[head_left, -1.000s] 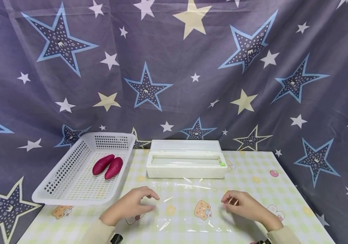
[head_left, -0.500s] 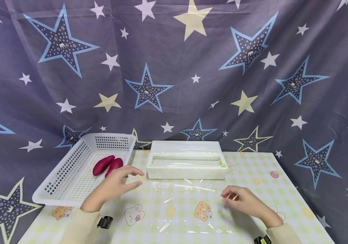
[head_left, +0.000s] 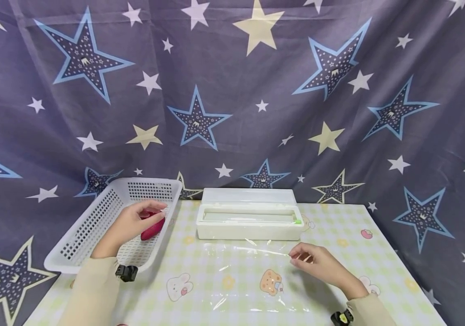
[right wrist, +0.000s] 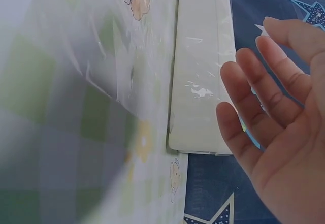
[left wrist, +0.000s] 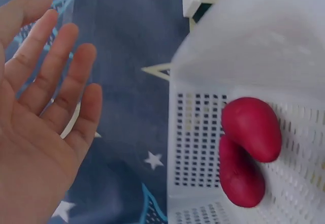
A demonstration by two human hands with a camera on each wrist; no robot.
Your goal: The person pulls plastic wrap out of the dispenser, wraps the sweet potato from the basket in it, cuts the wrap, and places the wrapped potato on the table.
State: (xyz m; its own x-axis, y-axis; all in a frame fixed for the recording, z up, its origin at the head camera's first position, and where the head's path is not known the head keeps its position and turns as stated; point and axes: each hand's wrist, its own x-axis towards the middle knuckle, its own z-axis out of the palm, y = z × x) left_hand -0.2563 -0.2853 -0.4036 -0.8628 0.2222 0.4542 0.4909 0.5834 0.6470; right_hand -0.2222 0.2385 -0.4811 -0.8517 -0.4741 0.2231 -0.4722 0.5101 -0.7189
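My left hand (head_left: pixel 128 225) hangs over the white plastic basket (head_left: pixel 62 266), its fingers loosely bent above two red-purple sweet potatoes. In the head view it hides most of one sweet potato, while the other sweet potato (head_left: pixel 152 230) shows beside the thumb. The left wrist view has both, the larger sweet potato (left wrist: pixel 252 129) and the lower sweet potato (left wrist: pixel 241 177), apart from the relaxed fingers. My right hand (head_left: pixel 318 263), relaxed and holding nothing, hovers over the right side of a clear plastic film (head_left: pixel 220 301) spread on the table.
Behind the film stands a white cling film box (head_left: pixel 249 232) with its lid raised and a green slider at the right end. A checked, cartoon-printed cloth (head_left: pixel 371 253) covers the table. A starry curtain (head_left: pixel 232 122) hangs right behind.
From the film's left edge, my left hand has moved left and away from me, to above the sweet potatoes in the basket. My right hand has shifted slightly left.
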